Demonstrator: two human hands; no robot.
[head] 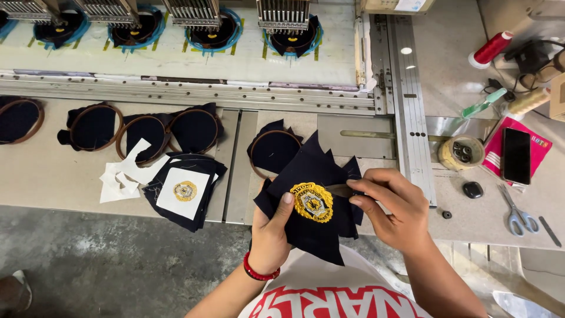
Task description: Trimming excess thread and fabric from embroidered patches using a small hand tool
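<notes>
My left hand (272,228) holds up a piece of dark navy fabric (312,235) that bears a round gold embroidered badge (312,202), with the thumb pressed beside the badge. A red bracelet circles that wrist. My right hand (393,206) pinches a small metal tool (340,189), whose tip lies at the badge's right edge.
Several dark fabric pieces in round hoops (94,126) lie on the work table, plus white backing scraps (123,174) and a finished patch pile (185,191). An embroidery machine's heads (283,15) line the back. To the right are scissors (518,215), a phone (517,156), thread spools (489,49) and a small tub (462,152).
</notes>
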